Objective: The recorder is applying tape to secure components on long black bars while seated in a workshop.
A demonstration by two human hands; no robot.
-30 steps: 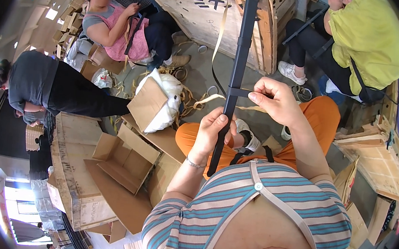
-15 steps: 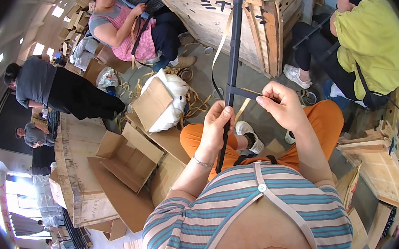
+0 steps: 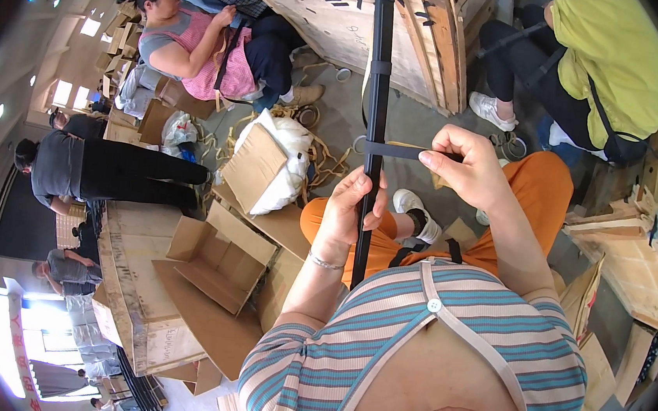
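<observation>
A long black bar (image 3: 376, 104) with flat faces stands in front of me, running from near the far crate down to my lap. My left hand (image 3: 353, 203) is wrapped round its lower part. Level with my knees, a strip of black tape (image 3: 398, 150) with a pale yellowish underside runs sideways from the bar. Thumb and fingers of my right hand (image 3: 467, 167) pinch the strip's free end and hold it out to the right. A band (image 3: 380, 67) of black tape circles the bar higher up.
A wooden crate (image 3: 344, 31) stands ahead, an open cardboard box (image 3: 218, 262) at left. White plastic with cardboard (image 3: 255, 158) and tangled yellowish strips (image 3: 328, 166) lie on the floor. People sit nearby: one in pink (image 3: 216, 66), one in yellow-green (image 3: 614, 74). Broken wood (image 3: 617, 223) is at right.
The bar has shifted slightly left and turned in my left hand, so the upper tape band now shows. My right hand still pinches the strip, slightly further left. The standing person at left has moved.
</observation>
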